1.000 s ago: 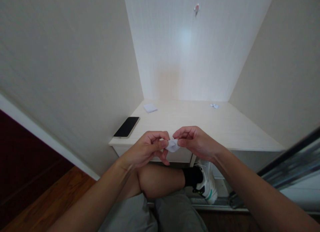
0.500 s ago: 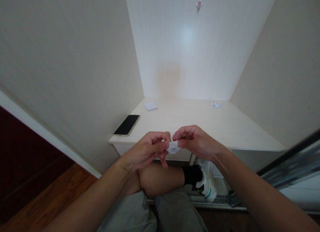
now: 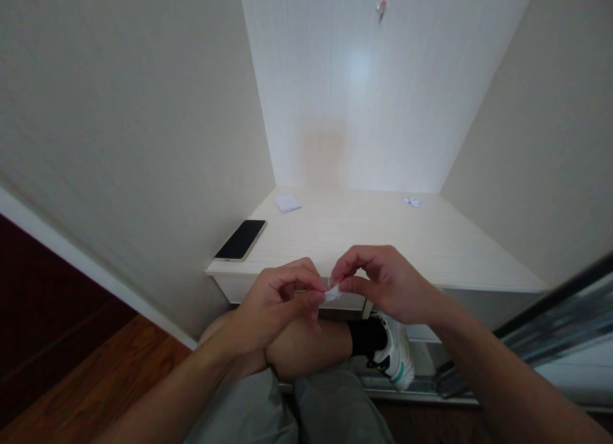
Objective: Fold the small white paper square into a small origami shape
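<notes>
A small folded piece of white paper (image 3: 332, 294) is held between my two hands, in front of the desk edge and above my crossed leg. My left hand (image 3: 282, 297) pinches its left side between thumb and forefinger. On the other side, my right hand (image 3: 378, 283) grips it with thumb and fingertips. The fingers cover much of the paper, so its exact folded shape is hard to make out.
On the pale desktop (image 3: 345, 227) a black-screened phone (image 3: 241, 240) lies at the left edge. Behind it sits a folded white paper square (image 3: 287, 204). Small white paper pieces (image 3: 412, 202) lie at the back right. Panels enclose both sides, and a hook (image 3: 381, 8) hangs on the back wall.
Both hands have dropped slightly toward me. The paper between them has turned and shows a smaller, narrower face, and my left hand has rotated over it.
</notes>
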A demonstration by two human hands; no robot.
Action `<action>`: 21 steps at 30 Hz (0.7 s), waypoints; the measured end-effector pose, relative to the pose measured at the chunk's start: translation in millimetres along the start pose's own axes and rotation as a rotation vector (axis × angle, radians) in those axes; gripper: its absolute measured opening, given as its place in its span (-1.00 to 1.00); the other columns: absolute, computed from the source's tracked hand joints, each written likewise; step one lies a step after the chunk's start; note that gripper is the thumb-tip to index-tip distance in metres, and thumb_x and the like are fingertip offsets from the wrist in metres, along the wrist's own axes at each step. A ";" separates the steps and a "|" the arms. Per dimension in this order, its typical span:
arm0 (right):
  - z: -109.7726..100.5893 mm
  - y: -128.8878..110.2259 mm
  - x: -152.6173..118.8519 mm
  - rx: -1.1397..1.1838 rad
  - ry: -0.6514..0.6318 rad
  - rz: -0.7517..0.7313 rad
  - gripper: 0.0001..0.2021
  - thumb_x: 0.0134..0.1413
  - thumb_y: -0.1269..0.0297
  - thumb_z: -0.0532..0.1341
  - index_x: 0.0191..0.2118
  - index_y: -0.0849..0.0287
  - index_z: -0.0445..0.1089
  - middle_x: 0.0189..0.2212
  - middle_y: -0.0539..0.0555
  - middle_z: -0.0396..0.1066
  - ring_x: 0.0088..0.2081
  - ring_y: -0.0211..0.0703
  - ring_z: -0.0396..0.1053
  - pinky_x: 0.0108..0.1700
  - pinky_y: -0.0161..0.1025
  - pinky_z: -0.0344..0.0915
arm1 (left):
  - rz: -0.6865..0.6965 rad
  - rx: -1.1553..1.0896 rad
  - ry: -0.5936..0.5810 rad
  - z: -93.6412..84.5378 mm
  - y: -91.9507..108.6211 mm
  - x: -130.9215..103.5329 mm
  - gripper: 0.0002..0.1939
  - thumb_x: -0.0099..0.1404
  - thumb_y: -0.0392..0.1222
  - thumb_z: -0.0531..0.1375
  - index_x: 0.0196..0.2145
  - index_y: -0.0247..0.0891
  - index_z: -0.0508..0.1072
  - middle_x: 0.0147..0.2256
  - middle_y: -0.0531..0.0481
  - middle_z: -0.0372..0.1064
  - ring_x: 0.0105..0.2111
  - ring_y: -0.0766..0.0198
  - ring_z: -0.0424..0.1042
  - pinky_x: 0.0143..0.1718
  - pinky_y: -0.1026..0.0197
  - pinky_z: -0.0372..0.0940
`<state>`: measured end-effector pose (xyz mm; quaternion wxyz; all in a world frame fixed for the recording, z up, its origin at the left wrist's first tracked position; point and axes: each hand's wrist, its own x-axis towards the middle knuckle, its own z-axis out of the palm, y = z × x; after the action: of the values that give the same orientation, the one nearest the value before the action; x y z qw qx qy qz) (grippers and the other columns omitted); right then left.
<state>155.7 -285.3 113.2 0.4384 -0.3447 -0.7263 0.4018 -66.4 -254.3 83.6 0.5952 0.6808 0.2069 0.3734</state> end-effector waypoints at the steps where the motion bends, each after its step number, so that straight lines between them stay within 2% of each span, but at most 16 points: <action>1: 1.6 -5.7 -4.4 -0.076 0.003 -0.031 -0.91 0.16 0.42 0.30 -0.26 0.10 0.52 -0.32 0.03 0.53 -0.26 -0.17 0.44 -0.16 -0.19 0.31 | 0.029 0.040 0.012 2.0 3.3 -5.1 -0.93 0.28 -0.23 0.30 -0.29 -0.22 0.61 -0.30 -0.04 0.32 -0.51 0.28 0.48 -0.50 0.20 0.49; 4: 7.6 -20.8 -18.8 -0.272 -0.046 -0.137 -0.80 0.23 0.49 0.21 -0.20 0.03 0.52 -0.31 0.03 0.53 -0.25 -0.15 0.44 -0.17 -0.19 0.31 | 0.098 0.242 -0.005 4.3 14.5 -20.5 -0.88 0.31 -0.28 0.26 -0.26 -0.16 0.63 -0.30 -0.05 0.33 -0.42 0.26 0.49 -0.45 0.28 0.44; 6: 12.5 -27.9 -26.5 -0.324 -0.070 -0.222 -0.73 0.23 0.56 0.17 -0.16 0.02 0.50 -0.32 0.03 0.53 -0.25 -0.15 0.42 -0.19 -0.20 0.30 | 0.167 0.394 -0.040 3.6 22.1 -28.2 -0.84 0.33 -0.31 0.24 -0.24 -0.13 0.63 -0.33 -0.04 0.34 -0.35 0.26 0.45 -0.37 0.31 0.40; 9: 20.0 -34.7 -31.7 -0.297 -0.122 -0.314 -0.68 0.19 0.66 0.11 -0.14 0.10 0.46 -0.32 0.03 0.54 -0.27 -0.20 0.40 -0.18 -0.22 0.29 | 0.253 0.520 -0.192 2.7 33.1 -33.7 -0.82 0.38 -0.33 0.19 -0.19 -0.14 0.57 -0.30 -0.01 0.36 -0.32 0.31 0.40 -0.28 0.31 0.33; 12: 24.2 -38.4 -30.9 -0.235 -0.187 -0.346 -0.69 0.19 0.69 0.10 -0.17 0.15 0.45 -0.33 0.01 0.54 -0.29 -0.28 0.41 -0.13 -0.26 0.28 | 0.261 0.603 -0.335 3.8 43.1 -33.1 -0.84 0.41 -0.34 0.15 -0.19 -0.16 0.51 -0.22 0.01 0.39 -0.25 0.34 0.41 -0.21 0.32 0.28; 15: 22.3 -37.4 -29.2 -0.190 -0.233 -0.325 -0.72 0.21 0.67 0.11 -0.21 0.16 0.46 -0.36 -0.01 0.53 -0.30 -0.30 0.42 -0.14 -0.27 0.28 | 0.235 0.621 -0.417 3.9 49.1 -29.4 -0.87 0.43 -0.33 0.13 -0.22 -0.19 0.47 -0.19 0.01 0.39 -0.21 0.34 0.41 -0.18 0.31 0.27; 17: 18.4 -33.4 -28.8 -0.184 -0.249 -0.260 -0.74 0.22 0.64 0.13 -0.21 0.16 0.47 -0.33 0.01 0.52 -0.28 -0.29 0.43 -0.16 -0.28 0.29 | 0.208 0.593 -0.434 2.0 49.3 -26.5 -0.86 0.44 -0.32 0.11 -0.22 -0.21 0.46 -0.18 0.00 0.37 -0.19 0.34 0.40 -0.16 0.32 0.28; 21: 10.7 -20.3 -27.5 -0.169 -0.175 -0.128 -0.78 0.23 0.58 0.16 -0.20 0.15 0.49 -0.33 0.03 0.48 -0.29 -0.25 0.43 -0.26 -0.28 0.31 | 0.207 0.531 -0.346 -3.6 41.3 -21.3 -0.85 0.46 -0.29 0.12 -0.14 -0.18 0.49 -0.18 -0.01 0.35 -0.20 0.35 0.39 -0.18 0.33 0.28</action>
<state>153.2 -320.7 118.2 0.3675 -0.2970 -0.8135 0.3391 -89.4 -275.9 117.9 0.3820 0.8829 0.1228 0.2438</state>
